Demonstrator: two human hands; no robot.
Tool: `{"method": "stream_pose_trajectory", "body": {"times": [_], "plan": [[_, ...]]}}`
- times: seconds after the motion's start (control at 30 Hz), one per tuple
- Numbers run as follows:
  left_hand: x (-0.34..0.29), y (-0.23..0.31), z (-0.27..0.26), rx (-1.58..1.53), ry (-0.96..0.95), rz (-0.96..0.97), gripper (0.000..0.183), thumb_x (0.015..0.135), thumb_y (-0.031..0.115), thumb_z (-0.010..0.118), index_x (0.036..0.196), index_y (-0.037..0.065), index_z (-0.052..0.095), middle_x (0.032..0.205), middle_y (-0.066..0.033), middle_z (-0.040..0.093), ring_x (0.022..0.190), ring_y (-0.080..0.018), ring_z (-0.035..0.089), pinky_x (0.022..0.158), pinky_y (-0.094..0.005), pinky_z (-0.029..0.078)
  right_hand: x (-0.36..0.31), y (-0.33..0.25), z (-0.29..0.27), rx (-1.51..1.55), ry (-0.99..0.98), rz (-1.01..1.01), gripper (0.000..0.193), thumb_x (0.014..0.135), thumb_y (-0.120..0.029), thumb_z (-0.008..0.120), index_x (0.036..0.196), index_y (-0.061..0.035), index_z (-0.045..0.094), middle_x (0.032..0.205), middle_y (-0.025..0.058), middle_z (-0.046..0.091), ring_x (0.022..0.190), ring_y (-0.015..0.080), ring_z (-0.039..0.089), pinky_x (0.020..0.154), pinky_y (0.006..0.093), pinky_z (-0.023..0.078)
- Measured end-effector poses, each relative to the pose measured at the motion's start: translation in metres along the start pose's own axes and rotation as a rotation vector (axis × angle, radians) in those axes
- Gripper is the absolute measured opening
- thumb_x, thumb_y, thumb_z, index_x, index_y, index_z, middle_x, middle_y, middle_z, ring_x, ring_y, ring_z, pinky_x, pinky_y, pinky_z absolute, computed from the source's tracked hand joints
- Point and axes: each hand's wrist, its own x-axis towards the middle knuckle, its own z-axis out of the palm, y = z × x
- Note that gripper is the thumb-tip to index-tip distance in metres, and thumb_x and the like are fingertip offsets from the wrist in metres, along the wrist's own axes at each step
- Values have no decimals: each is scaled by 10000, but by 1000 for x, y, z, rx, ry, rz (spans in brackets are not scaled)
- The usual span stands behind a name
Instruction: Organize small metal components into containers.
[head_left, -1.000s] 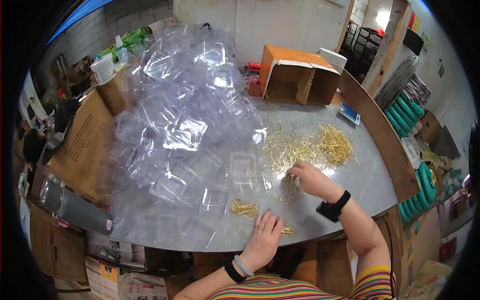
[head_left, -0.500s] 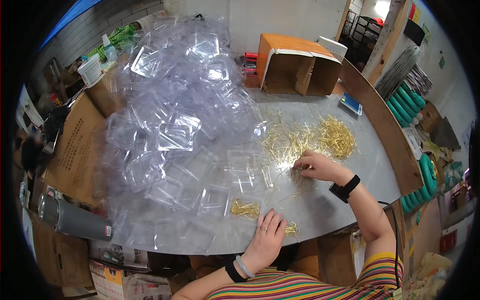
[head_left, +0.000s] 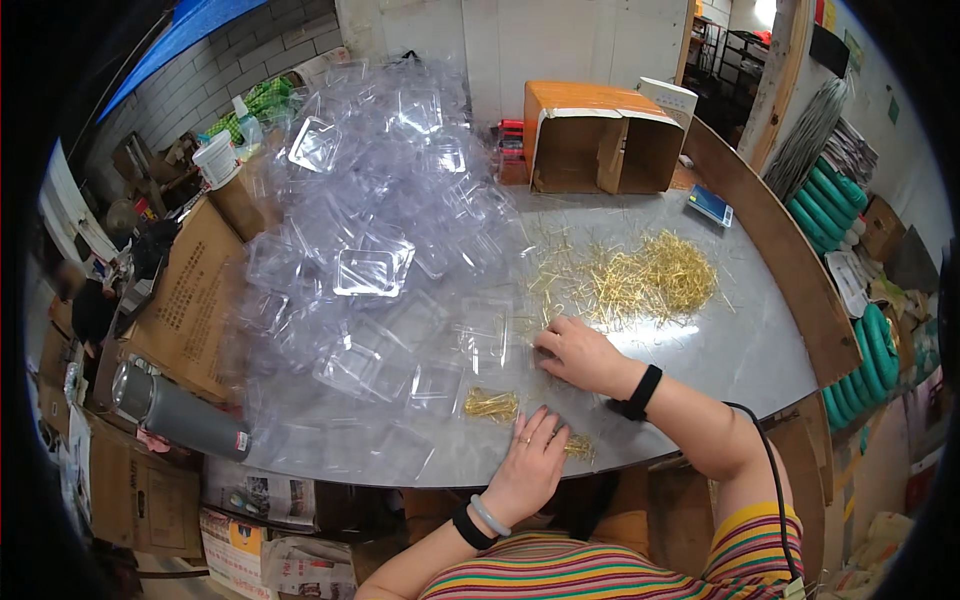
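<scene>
My left hand point(head_left: 530, 462) lies palm down near the table's front edge, fingers stretched out. A small bunch of gold wire pieces point(head_left: 579, 447) shows beside and partly beneath it. Just past its fingertips a second gold bunch point(head_left: 491, 404) sits, seemingly in a clear tray. My right hand point(head_left: 585, 357) is low over the tabletop, its fingers curled downward; whatever they hold is hidden. Beyond that hand spreads a loose heap of thin gold wire pieces point(head_left: 675, 275), with strays scattered to its left. One clear plastic tray point(head_left: 480, 332) stands left of my right hand.
A tall heap of clear plastic trays point(head_left: 370, 200) fills the table's left half. At the back stands an orange-topped cardboard box point(head_left: 604, 140), and a small blue-screened device point(head_left: 710, 206) lies right of it. A grey flask point(head_left: 190, 415) rests at the left edge; a wooden rim point(head_left: 790, 250) borders the right.
My right hand has moved left and slightly nearer, away from the gold heap's lower edge. My left hand remains beside the small bunch. The whole view has shifted a little.
</scene>
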Motion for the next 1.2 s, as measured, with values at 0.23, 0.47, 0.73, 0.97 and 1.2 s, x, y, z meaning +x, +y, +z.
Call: {"method": "stream_pose_trajectory", "body": {"times": [0.23, 0.47, 0.73, 0.97, 1.2], "plan": [[4, -1, 1, -14, 24, -6, 445, 875, 86, 616, 1293, -26, 511, 1363, -240, 427, 1324, -448, 374, 1120, -573, 293, -47, 20, -26, 185, -293, 15, 269, 831, -108, 659, 1098, -93, 631, 1056, 123, 588, 1026, 331, 575, 845, 404, 511], [6, 1, 0, 154, -59, 34, 512, 888, 105, 589, 1362, -43, 462, 1418, -225, 409, 1346, -431, 353, 1127, -580, 264, -53, 28, -30, 66, -135, 101, 308, 824, -138, 699, 1114, -68, 622, 1079, 143, 579, 1053, 359, 568, 908, 431, 490], [3, 3, 2, 129, -71, 4, 471, 901, 82, 569, 1347, -40, 477, 1393, -198, 442, 1329, -414, 377, 1128, -561, 275, -101, 5, -70, 292, -245, -7, 211, 815, -91, 695, 1024, -103, 672, 1076, 119, 595, 984, 327, 605, 859, 401, 507], [6, 4, 3, 98, -6, -31, 464, 904, 87, 589, 1341, -31, 485, 1349, -186, 485, 1312, -409, 399, 1129, -545, 287, -156, -60, -22, 182, 32, -27, 203, 799, -131, 723, 991, -101, 664, 938, 75, 583, 887, 287, 576, 795, 398, 477], [7, 10, -4, 8, -54, 5, 547, 900, 171, 639, 1384, -4, 453, 1362, -177, 469, 1316, -407, 390, 1127, -543, 293, -146, -90, 20, 94, 384, 353, 187, 806, -122, 723, 967, -82, 637, 927, 95, 590, 880, 315, 556, 772, 422, 438]]}}
